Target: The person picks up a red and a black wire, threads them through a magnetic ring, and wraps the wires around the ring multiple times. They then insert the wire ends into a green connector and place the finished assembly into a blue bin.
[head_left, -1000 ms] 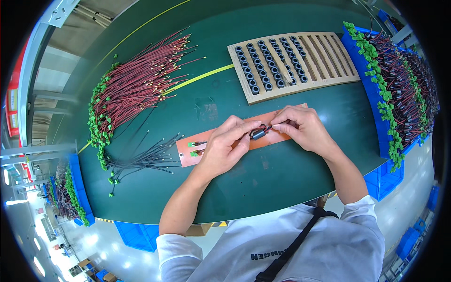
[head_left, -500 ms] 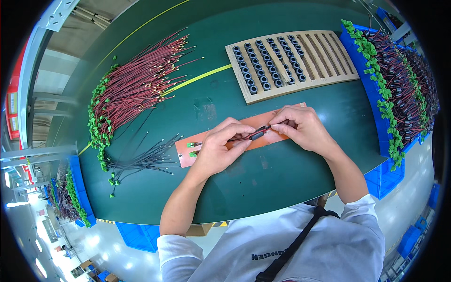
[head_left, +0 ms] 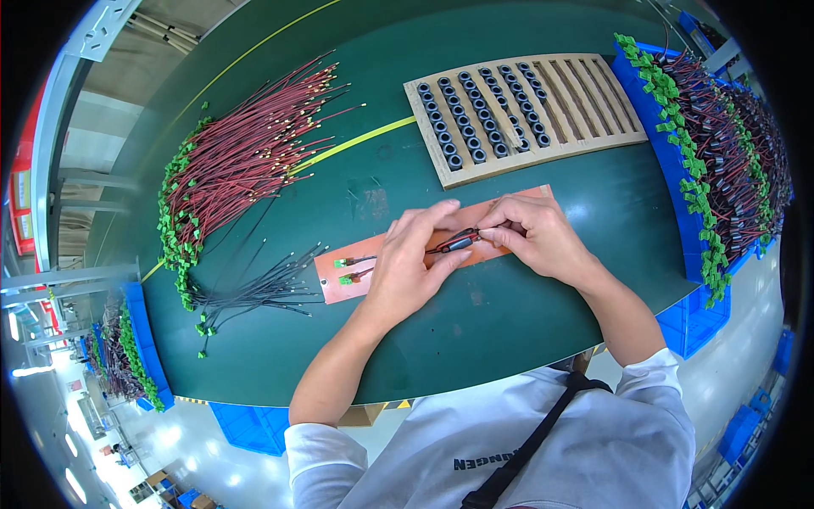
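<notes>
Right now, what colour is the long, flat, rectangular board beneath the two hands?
The long, flat, rectangular board is orange, best seen in the head view.

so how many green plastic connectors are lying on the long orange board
2 visible, both near the left end of the long orange board: an upper green plastic connector and a lower one just below it. The left hand may hide others.

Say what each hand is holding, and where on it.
Right hand: pinching the red and black wires, just right of the black cylinder. Left hand: over the wires farther left; grip can't be told.
</notes>
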Motion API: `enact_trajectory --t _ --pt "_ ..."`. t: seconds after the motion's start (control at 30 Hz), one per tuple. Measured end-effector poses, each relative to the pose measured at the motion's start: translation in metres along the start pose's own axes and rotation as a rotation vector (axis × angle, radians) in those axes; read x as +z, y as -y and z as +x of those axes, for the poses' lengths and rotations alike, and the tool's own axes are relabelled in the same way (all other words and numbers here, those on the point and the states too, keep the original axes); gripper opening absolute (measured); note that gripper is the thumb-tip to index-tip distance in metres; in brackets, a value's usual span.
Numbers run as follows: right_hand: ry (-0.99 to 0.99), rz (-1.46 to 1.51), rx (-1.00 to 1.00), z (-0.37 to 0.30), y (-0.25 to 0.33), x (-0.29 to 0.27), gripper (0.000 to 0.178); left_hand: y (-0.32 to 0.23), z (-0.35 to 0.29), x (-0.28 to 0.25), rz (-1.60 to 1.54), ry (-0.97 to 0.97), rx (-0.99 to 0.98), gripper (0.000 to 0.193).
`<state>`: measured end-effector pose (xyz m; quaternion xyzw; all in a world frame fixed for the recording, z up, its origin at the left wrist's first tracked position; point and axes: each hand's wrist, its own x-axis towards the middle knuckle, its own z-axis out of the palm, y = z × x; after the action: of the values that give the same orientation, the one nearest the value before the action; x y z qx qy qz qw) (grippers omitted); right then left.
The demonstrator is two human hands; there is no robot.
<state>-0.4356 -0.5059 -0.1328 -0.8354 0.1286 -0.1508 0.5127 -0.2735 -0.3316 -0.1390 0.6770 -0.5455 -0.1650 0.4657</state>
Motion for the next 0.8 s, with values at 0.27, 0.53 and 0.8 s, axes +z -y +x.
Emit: enact_trajectory --t 0.27,0.53,0.8 --pt "0.001 -0.009 0.019 0.0 0.002 0.0 0.005 -0.004 -0.003 -0.004 -0.095 0.006 -0.132 0.044" --pt "0.001 -0.042 -0.01 0.0 0.0 -0.005 0.003 -0.003 -0.002 -0.007 -0.058 0.014 -0.125 0.042" --pt "-0.062 0.13 0.144 -0.007 -0.012 -0.027 0.003 0.002 -0.006 -0.003 -0.041 -0.016 -0.033 0.053"
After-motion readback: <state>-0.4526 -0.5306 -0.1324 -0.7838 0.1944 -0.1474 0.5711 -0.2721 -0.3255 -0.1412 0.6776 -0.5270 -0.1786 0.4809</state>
